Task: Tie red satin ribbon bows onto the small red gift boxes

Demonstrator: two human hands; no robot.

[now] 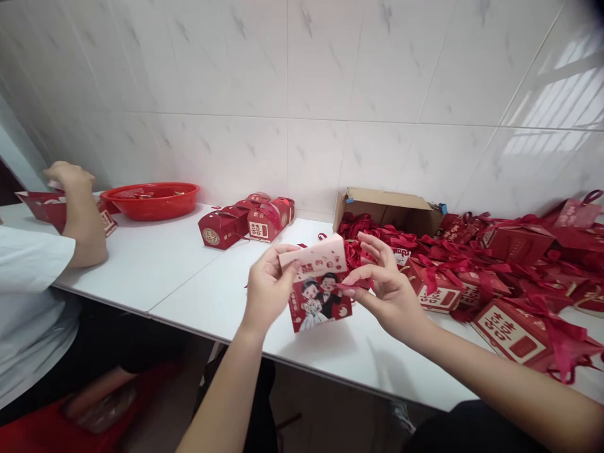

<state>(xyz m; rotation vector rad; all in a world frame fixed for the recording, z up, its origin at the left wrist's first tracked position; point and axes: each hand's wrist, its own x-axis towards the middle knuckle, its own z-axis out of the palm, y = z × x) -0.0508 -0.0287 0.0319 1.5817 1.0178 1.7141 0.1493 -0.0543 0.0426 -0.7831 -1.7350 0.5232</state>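
My left hand (270, 283) grips a small red wedding favor box (325, 308) by its pale pink upper part, thumb on the near face. A cartoon bride and groom are printed on the box's front. It is held tilted above the white table (198, 286). At the box's right edge, the thumb and forefinger of my right hand (384, 292) pinch a red ribbon (346, 287), with the other fingers raised. Behind my hands, loose red ribbons (363, 226) spill from an open cardboard box (391, 198).
Many red favor boxes with ribbons (514, 330) are heaped at the right. Two finished-looking boxes (226, 226) stand against the tiled wall, left of centre. Farther left are a red plastic basin (160, 204) and another person's arm (85, 220), near red card pieces (42, 204).
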